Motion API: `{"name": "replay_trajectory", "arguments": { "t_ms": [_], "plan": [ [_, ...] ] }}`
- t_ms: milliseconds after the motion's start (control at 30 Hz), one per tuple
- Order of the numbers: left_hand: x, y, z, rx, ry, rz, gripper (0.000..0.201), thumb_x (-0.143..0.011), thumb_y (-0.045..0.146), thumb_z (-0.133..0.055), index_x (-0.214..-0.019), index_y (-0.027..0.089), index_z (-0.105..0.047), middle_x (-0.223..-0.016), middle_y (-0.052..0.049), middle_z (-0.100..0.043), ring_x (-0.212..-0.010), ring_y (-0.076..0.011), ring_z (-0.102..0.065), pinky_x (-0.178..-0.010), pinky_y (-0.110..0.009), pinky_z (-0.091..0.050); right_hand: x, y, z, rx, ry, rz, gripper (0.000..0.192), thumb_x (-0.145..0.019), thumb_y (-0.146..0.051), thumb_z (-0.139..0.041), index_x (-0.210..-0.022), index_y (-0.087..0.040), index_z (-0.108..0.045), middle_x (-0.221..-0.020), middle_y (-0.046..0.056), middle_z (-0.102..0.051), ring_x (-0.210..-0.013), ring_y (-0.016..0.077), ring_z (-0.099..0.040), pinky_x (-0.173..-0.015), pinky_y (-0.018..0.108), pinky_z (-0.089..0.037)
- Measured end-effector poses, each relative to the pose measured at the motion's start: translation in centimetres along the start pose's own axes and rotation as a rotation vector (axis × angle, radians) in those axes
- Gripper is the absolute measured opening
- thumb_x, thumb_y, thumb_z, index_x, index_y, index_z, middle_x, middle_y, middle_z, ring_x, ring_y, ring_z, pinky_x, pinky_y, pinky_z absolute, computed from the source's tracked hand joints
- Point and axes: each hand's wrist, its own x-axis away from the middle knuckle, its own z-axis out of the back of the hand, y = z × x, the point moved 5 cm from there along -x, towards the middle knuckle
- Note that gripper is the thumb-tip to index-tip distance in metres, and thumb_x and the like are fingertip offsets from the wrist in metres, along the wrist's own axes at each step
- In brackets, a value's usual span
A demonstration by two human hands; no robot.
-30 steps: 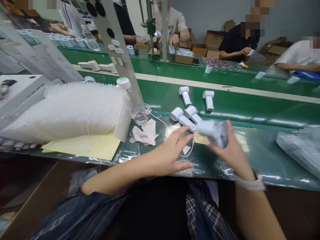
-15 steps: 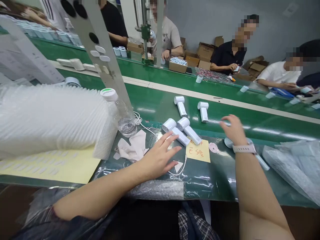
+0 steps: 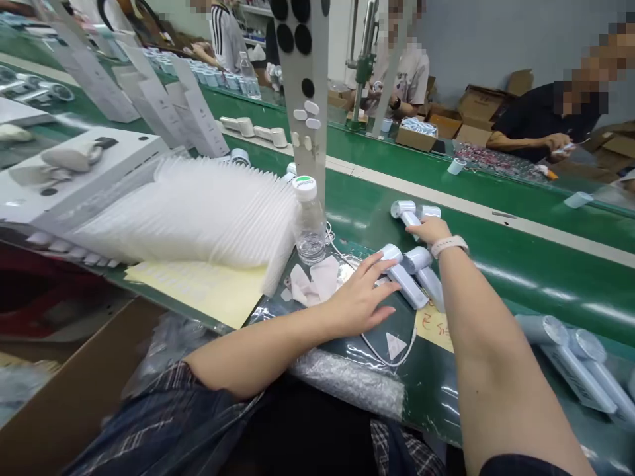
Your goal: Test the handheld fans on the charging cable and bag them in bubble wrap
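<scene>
My right hand, with a pale watch band at the wrist, reaches over the green belt to two light-blue handheld fans with round heads. Its fingers are closed at the handle of the left one; the other fan's head shows just behind the hand. My left hand is open, fingers spread, its fingertips at a nearer fan. Beside that lies another fan, partly hidden by my right forearm. Two more fans, one and another, lie side by side at the right.
A water bottle stands by a metal post. Stacked bubble bags and a yellow sticker sheet lie left. A white cable and a handwritten yellow note are nearby. Co-workers sit across the belt.
The view has turned left. My right hand has moved from the right-hand side to the two far fans, which are now closer together. My left hand stays spread near the closer fans.
</scene>
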Motion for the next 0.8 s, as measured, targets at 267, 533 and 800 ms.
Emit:
{"name": "replay_trajectory", "arguments": {
  "t_ms": [267, 533, 800],
  "plan": [
    [-0.7, -1.1, -1.0, 1.470, 0.353, 0.412, 0.084, -0.076, 0.086, -0.075, -0.129, 0.022, -0.063, -0.138, -0.014, -0.068, -0.138, -0.0345, -0.062, -0.117, -0.051, -0.051, 16.0, -9.5, 3.7, -0.151, 0.008, 0.296, 0.056, -0.080, -0.060, -0.081, -0.119, -0.020, -0.079, -0.152, 0.020, -0.049, -0.134, 0.0491, -0.055, -0.114, 0.067, -0.046],
    [0.0, 0.9, -2.1, 1.698, 0.062, 0.556, 0.079, -0.063, 0.081, -0.088, -0.101, 0.014, -0.072, -0.097, -0.010, -0.077, -0.088, -0.0243, -0.075, -0.080, -0.037, -0.063, 24.1, -3.1, 4.0, -0.682, -0.054, -0.110, 0.047, -0.096, -0.069, -0.059, -0.109, -0.025, -0.070, -0.111, 0.014, -0.075, -0.101, 0.0341, -0.073, -0.084, 0.051, -0.061],
    [-0.1, -0.4, -1.9, 1.612, 0.082, 0.579, 0.086, -0.056, 0.091, -0.084, -0.095, 0.015, -0.073, -0.092, -0.011, -0.077, -0.087, -0.0278, -0.076, -0.072, -0.035, -0.061, 27.6, -6.0, -3.4, -0.322, -0.197, -0.043, 0.021, -0.099, -0.039, -0.047, -0.094, -0.022, -0.058, -0.079, 0.007, -0.066, -0.073, 0.0244, -0.062, -0.067, 0.036, -0.045]
  ]
}}
